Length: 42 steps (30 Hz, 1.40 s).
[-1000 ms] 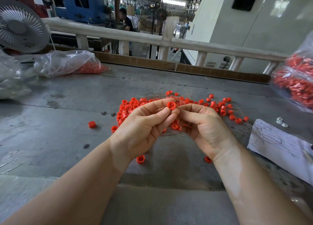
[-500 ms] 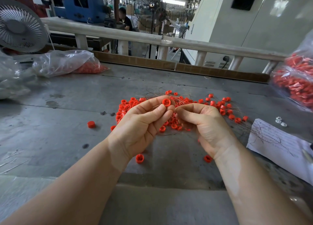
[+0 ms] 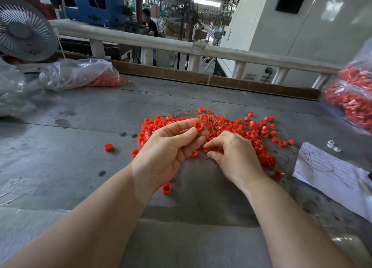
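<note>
Left hand (image 3: 167, 146), palm turned inward, pinches with thumb and fingertips; right hand (image 3: 231, 153) sits just beside it, knuckles up, fingers curled.

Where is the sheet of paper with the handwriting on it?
In the head view, the sheet of paper lies on the table at far right, just right of the pile of red caps.

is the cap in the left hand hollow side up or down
Up: the cap, pinched by the left hand, shows its rim and recessed inside toward the camera.
</note>
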Tool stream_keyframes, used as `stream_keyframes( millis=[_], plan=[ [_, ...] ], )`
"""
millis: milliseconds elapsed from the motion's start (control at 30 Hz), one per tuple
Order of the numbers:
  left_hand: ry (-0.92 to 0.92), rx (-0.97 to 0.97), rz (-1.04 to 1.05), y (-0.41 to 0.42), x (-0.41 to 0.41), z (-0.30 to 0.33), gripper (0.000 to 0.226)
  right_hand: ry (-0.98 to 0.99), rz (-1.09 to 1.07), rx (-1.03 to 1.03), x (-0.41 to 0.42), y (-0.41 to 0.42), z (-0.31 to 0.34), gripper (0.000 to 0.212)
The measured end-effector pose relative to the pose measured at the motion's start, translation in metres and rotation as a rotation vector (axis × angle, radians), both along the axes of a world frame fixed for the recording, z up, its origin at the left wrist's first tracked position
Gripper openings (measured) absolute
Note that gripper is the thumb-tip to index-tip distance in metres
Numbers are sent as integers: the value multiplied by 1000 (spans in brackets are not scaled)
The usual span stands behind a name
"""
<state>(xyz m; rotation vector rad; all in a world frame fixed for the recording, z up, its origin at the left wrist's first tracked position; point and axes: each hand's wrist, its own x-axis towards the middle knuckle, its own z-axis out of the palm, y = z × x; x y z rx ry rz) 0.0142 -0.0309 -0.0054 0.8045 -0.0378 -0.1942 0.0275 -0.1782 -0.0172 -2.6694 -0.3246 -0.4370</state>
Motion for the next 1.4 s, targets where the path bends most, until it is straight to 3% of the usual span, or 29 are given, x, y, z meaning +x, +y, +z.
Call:
stream_keyframes(
  millis=[233,367,467,600,833,1100,1200,1400],
  plan=[
    [-60,21,-27,-1,0,-1,18,-56,-13,-16,2,1,-1,9],
    [-79,4,-28,-1,0,0,17,-90,-22,283,3,-4,7,7],
    [-83,1,-21,-1,0,0,17,-74,-6,480,0,-6,13,17],
    [-84,-3,-1,-1,0,1,19,-68,-35,612,0,-7,15,24],
    [-110,-78,46,2,0,4,17,-98,-67,881,1,-13,18,18],
    [-82,-74,93,4,1,3,15,80,80,1132,-4,-9,23,17],
    [-114,-2,73,1,0,1,17,161,206,1292,-7,-7,26,7],
    [-173,41,43,-3,-1,-1,18,245,343,1432,-8,-3,28,11]
  ],
)
